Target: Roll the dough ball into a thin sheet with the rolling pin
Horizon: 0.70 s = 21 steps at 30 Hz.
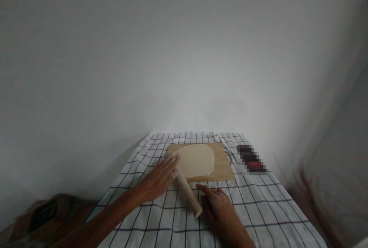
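Observation:
A thin, pale sheet of rolled dough point(198, 160) lies on a wooden board point(225, 165), reaching close to its left and far edges. My left hand point(162, 175) is over the board's left side with its fingers stretched flat, covering the far end of a wooden rolling pin point(189, 194). The pin slants from under that hand toward me, its near end past the board's front edge. Just right of the pin's near end is my right hand point(215, 204), index finger pointing forward and the others partly bent. Nothing shows in it.
A white cloth with dark grid lines point(161, 221) covers the table. To the right of the board lies a dark and red item point(251, 160), blurred into blocks. A pale wall point(184, 68) rises behind the table. Brownish objects point(51, 215) stand low at the left.

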Each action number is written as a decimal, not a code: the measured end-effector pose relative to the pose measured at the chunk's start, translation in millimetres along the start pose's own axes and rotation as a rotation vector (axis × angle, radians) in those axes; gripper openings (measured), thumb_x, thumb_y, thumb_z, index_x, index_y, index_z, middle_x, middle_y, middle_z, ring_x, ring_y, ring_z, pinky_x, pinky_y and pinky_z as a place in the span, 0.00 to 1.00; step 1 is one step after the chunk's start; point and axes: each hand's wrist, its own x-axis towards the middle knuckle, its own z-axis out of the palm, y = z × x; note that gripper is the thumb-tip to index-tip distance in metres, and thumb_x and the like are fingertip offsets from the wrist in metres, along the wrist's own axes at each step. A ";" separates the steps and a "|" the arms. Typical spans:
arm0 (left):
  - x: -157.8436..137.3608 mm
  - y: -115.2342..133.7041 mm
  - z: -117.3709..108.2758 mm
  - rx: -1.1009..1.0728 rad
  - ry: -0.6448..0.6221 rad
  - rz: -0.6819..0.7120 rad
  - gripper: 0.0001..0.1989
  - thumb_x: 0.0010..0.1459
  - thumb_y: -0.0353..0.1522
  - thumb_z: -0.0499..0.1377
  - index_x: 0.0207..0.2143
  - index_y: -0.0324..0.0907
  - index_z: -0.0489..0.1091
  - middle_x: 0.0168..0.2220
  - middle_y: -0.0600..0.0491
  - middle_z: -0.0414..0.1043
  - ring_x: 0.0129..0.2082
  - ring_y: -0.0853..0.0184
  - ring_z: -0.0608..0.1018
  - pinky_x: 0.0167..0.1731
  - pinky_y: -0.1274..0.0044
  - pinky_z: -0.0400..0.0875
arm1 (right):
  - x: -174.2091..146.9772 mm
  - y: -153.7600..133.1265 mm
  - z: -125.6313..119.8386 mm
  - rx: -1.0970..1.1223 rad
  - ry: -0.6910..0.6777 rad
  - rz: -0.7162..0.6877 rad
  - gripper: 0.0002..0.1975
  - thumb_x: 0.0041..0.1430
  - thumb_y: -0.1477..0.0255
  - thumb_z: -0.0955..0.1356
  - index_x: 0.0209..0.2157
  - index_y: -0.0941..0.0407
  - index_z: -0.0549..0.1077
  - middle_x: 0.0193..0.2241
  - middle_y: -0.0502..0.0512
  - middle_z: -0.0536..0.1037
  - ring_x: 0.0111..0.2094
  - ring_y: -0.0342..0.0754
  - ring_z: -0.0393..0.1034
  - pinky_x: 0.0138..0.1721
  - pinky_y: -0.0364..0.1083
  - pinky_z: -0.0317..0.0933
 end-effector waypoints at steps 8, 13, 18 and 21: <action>91.0 37.7 7.1 -0.058 -0.023 -0.024 0.27 0.72 0.41 0.41 0.69 0.46 0.48 0.69 0.49 0.51 0.69 0.56 0.52 0.66 0.54 0.45 | 3.4 -1.6 -7.9 0.160 0.212 0.097 0.14 0.70 0.65 0.60 0.51 0.51 0.71 0.43 0.54 0.77 0.42 0.48 0.74 0.44 0.44 0.66; 157.1 59.0 26.2 -0.145 -0.106 -0.059 0.25 0.71 0.45 0.42 0.66 0.49 0.58 0.67 0.50 0.58 0.68 0.55 0.56 0.66 0.54 0.44 | 6.1 8.9 5.0 -0.071 0.247 0.148 0.22 0.64 0.66 0.65 0.59 0.53 0.64 0.50 0.60 0.75 0.43 0.52 0.76 0.42 0.47 0.69; 196.7 71.3 28.9 -0.323 -0.097 0.027 0.29 0.70 0.49 0.38 0.63 0.49 0.63 0.64 0.54 0.63 0.65 0.59 0.62 0.64 0.64 0.54 | 9.3 21.4 13.2 -0.224 0.242 0.217 0.19 0.67 0.70 0.61 0.58 0.57 0.63 0.42 0.59 0.81 0.38 0.53 0.79 0.35 0.46 0.67; 192.6 75.4 25.8 -0.329 -0.014 -0.013 0.28 0.71 0.46 0.37 0.60 0.45 0.67 0.61 0.53 0.68 0.64 0.60 0.64 0.65 0.66 0.54 | 10.6 20.5 11.8 -0.321 0.219 0.236 0.18 0.66 0.72 0.62 0.57 0.56 0.64 0.36 0.56 0.83 0.35 0.53 0.79 0.33 0.45 0.64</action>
